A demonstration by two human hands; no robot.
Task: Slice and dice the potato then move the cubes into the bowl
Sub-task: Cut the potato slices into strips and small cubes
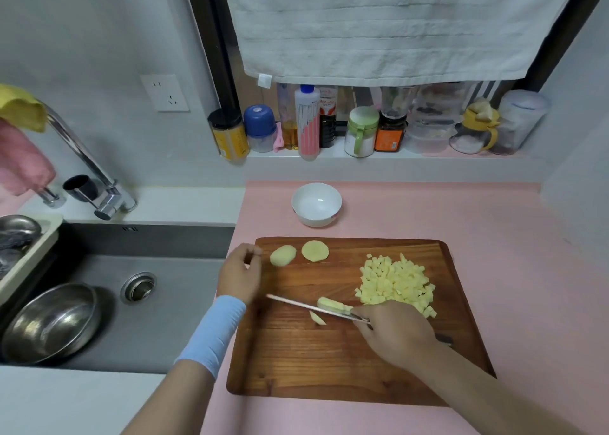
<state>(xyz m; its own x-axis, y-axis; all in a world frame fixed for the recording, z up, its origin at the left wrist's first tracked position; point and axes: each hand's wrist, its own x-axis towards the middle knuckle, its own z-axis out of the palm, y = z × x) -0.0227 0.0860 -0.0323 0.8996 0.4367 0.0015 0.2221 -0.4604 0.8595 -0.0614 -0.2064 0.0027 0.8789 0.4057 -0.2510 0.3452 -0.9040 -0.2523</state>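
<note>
Now my right hand point(392, 332) grips the knife point(309, 306) mid-board; my left hand point(240, 273) hangs loosely curled, empty, at the cutting board's point(329, 368) left edge. The potato cubes point(395, 283) lie heaped toward its right edge, the bowl point(316, 204) beyond its far edge.

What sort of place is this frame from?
Probably a home kitchen: grey steel sink with chrome tap, row of seasoning jars and bottles, brown wooden cutting board carrying diced potato on a pink counter.

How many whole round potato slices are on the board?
2. Both lie far left on the board: the left slice beside the left hand, the right slice next to it. The right hand, holding the knife, may hide more.
</note>
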